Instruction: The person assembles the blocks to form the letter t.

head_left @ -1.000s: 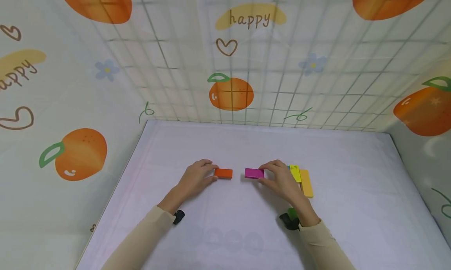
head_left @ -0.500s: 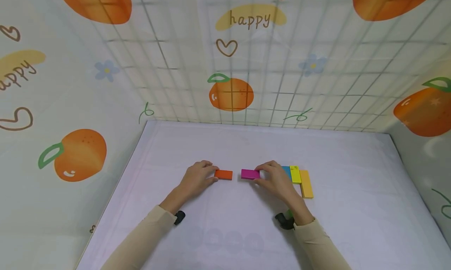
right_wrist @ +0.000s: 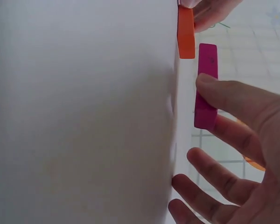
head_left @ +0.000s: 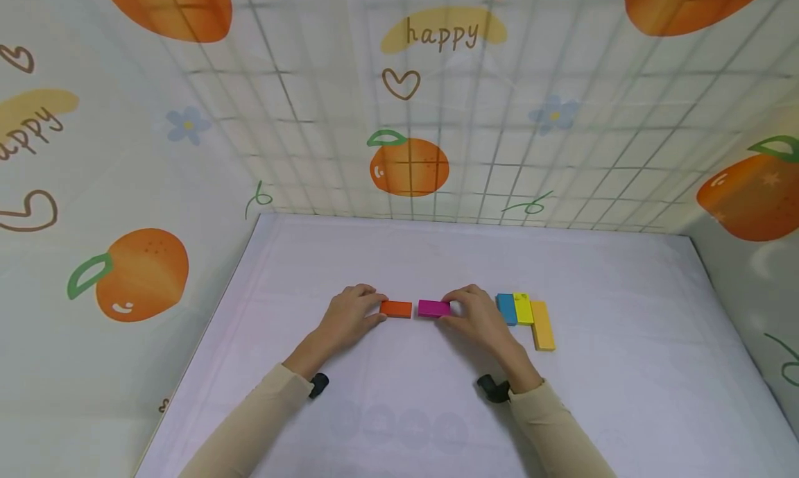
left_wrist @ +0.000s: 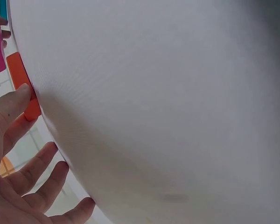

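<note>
At mid-table my left hand pinches the left end of an orange rectangular block between thumb and forefinger. The block lies flat against the white tabletop, as the left wrist view also shows with the orange block. From the other side, my right hand grips a magenta block by its right end. In the right wrist view a gap separates the magenta block from the table surface. The two blocks point end to end, a narrow space between them. My other right-hand fingers are spread.
To the right of my right hand, a blue block and a yellow block stand side by side. An amber block adjoins them, reaching nearer to me. A patterned cloth wall rises behind the table.
My right hand has moved left with the magenta block, narrowing the distance to the orange one and uncovering the blue block. My left hand stays almost still on the orange block.
</note>
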Action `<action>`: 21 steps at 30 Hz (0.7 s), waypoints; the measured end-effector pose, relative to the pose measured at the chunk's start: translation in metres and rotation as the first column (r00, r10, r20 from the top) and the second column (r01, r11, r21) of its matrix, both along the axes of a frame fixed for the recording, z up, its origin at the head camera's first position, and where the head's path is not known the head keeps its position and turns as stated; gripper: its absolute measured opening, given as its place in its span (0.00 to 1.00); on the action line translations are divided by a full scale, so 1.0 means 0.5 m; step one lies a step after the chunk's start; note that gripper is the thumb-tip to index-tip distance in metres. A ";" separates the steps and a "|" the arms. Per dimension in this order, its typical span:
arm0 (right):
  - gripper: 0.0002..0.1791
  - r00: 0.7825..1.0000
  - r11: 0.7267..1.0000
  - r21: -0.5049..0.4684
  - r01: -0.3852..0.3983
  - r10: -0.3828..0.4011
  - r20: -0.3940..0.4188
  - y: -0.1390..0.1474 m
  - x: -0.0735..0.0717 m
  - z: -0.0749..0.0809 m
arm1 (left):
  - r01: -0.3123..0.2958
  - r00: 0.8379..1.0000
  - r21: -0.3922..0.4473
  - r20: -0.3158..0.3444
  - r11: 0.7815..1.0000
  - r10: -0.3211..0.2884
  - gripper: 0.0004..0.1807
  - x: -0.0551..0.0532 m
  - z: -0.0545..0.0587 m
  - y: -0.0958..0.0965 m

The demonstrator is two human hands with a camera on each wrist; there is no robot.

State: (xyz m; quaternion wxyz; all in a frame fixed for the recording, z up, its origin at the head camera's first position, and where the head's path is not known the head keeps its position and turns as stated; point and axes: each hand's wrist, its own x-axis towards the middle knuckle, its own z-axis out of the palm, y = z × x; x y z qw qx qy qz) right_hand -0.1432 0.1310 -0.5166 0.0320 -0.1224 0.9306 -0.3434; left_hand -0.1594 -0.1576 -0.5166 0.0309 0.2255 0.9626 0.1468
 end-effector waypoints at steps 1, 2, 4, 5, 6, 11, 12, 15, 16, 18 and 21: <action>0.17 1.000 1.000 0.008 -0.002 0.002 -0.003 -0.002 -0.001 -0.002 | -0.001 1.000 0.001 0.000 1.000 0.001 0.21 0.000 0.000 0.000; 0.17 1.000 1.000 0.016 -0.002 0.002 -0.005 -0.004 -0.002 -0.003 | -0.001 1.000 0.001 -0.001 1.000 0.001 0.21 0.000 0.000 0.000; 0.17 1.000 1.000 0.031 -0.002 0.002 -0.014 -0.009 -0.002 -0.004 | -0.001 1.000 0.003 -0.001 1.000 0.001 0.21 0.001 0.000 0.000; 0.17 1.000 0.999 0.041 -0.002 0.003 -0.021 -0.011 -0.003 -0.005 | -0.001 1.000 0.003 0.000 1.000 0.001 0.21 0.000 0.000 0.001; 0.17 1.000 0.999 0.051 -0.002 0.003 -0.028 -0.014 -0.003 -0.006 | -0.002 1.000 0.002 0.001 1.000 0.002 0.21 0.000 0.000 0.001; 0.16 0.999 0.995 0.097 0.015 -0.010 -0.049 -0.023 -0.002 -0.008 | -0.006 1.000 -0.002 0.003 1.000 0.006 0.21 -0.001 -0.002 0.002; 0.16 0.999 0.994 0.104 0.018 -0.013 -0.051 -0.024 -0.002 -0.009 | -0.007 1.000 -0.004 0.003 1.000 0.007 0.21 -0.001 -0.002 0.002; 0.17 0.999 0.992 0.127 0.025 -0.018 -0.049 -0.028 -0.002 -0.012 | -0.012 1.000 -0.006 0.006 1.000 0.012 0.21 -0.001 -0.003 0.003; 0.17 0.999 0.991 0.133 0.024 -0.017 -0.051 -0.029 -0.003 -0.013 | -0.014 1.000 -0.005 0.010 1.000 0.014 0.21 -0.001 -0.003 0.003; 0.17 0.998 0.989 0.143 0.025 -0.017 -0.055 -0.031 -0.003 -0.015 | -0.019 1.000 -0.003 0.018 1.000 0.019 0.21 -0.001 -0.003 0.002; 0.17 0.998 0.988 0.155 0.024 -0.014 -0.065 -0.034 -0.004 -0.016 | -0.024 0.999 -0.005 0.027 1.000 0.024 0.22 0.000 -0.001 0.002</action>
